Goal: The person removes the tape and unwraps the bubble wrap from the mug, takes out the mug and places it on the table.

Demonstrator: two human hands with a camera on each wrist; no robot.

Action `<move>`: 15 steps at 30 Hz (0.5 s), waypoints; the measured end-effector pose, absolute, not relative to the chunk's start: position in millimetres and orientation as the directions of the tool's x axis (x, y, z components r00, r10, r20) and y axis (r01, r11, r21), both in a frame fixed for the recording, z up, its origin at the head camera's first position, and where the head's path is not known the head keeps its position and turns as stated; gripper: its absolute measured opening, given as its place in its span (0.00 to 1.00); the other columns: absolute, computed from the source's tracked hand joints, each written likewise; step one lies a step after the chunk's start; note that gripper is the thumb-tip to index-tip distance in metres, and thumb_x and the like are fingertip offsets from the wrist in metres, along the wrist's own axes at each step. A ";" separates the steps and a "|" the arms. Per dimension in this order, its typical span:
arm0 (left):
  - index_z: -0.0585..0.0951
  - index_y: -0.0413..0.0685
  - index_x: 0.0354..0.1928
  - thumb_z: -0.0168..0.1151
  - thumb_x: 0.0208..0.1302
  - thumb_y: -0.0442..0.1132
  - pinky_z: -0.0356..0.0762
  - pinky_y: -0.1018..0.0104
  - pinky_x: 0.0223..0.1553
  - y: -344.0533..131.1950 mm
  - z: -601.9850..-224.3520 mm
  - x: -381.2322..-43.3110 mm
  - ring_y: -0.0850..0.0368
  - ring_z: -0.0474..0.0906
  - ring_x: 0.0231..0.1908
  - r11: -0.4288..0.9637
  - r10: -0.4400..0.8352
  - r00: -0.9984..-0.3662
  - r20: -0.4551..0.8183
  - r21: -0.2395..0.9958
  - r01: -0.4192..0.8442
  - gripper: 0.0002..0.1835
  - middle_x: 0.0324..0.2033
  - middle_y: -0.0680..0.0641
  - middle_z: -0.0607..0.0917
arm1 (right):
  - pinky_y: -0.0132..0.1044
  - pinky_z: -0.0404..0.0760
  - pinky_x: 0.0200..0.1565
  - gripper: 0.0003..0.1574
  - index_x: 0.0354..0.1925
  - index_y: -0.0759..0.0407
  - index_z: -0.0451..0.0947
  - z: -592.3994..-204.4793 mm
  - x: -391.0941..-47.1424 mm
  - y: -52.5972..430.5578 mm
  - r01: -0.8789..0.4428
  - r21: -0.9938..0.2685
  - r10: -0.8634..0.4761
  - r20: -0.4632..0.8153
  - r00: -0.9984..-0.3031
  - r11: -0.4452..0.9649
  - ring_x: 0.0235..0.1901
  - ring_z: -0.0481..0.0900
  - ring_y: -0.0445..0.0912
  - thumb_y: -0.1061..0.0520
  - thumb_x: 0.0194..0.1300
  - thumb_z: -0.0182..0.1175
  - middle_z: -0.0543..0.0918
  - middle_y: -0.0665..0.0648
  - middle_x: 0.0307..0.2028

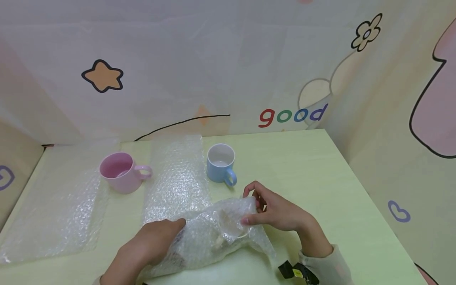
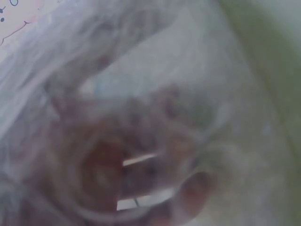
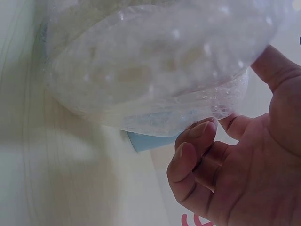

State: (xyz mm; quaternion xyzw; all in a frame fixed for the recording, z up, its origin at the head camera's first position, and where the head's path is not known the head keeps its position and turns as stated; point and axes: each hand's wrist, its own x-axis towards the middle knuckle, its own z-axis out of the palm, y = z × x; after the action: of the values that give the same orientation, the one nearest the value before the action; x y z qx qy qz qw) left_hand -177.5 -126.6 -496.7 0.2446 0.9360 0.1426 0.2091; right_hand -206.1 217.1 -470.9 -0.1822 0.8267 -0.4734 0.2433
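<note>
A bubble wrap piece (image 1: 203,233) lies bunched at the table's front, and a pale thing with a curved rim shows dimly through it. My left hand (image 1: 153,241) holds its left part, thumb on top; the fingers are mostly hidden in the head view and blurred behind plastic in the left wrist view. At the upper right edge, my right hand (image 1: 274,209) pinches the wrap between thumb and fingers. The right wrist view shows its curled fingers (image 3: 188,155) beside the wrap (image 3: 141,70). Behind stands a light blue mug (image 1: 217,170), handle toward the front.
A pink mug (image 1: 122,180) stands at the left, its handle pointing right. One flat bubble wrap sheet (image 1: 178,178) lies between the mugs, and another sheet (image 1: 60,206) covers the table's left side. A printed curtain (image 1: 221,71) hangs behind the pale green table (image 1: 342,221).
</note>
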 end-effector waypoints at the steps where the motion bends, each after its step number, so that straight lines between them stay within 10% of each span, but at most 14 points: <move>1: 0.70 0.54 0.37 0.62 0.61 0.25 0.77 0.50 0.34 -126.7 -496.5 -177.5 0.52 0.77 0.29 0.841 0.516 -0.792 -0.326 0.370 0.396 0.15 0.24 0.53 0.75 | 0.32 0.70 0.35 0.31 0.55 0.45 0.65 -471.1 -206.0 217.1 -0.070 -0.871 -0.532 -0.231 -0.815 0.486 0.35 0.68 0.45 0.49 0.63 0.74 0.66 0.58 0.33; 15: 0.71 0.56 0.39 0.59 0.69 0.31 0.79 0.48 0.41 -129.3 -494.2 -179.6 0.53 0.78 0.33 0.833 0.519 -0.769 -0.372 0.423 0.358 0.10 0.28 0.53 0.78 | 0.32 0.70 0.35 0.32 0.55 0.45 0.65 -471.6 -205.8 216.8 -0.070 -0.868 -0.529 -0.233 -0.816 0.491 0.35 0.68 0.45 0.48 0.63 0.75 0.66 0.59 0.33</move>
State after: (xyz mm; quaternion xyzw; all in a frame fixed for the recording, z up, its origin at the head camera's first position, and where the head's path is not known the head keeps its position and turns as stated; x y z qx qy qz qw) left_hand -179.6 -129.3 -494.2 0.2369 0.9258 0.1660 0.2433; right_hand -205.8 216.8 -471.6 -0.1808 0.8283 -0.4711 0.2436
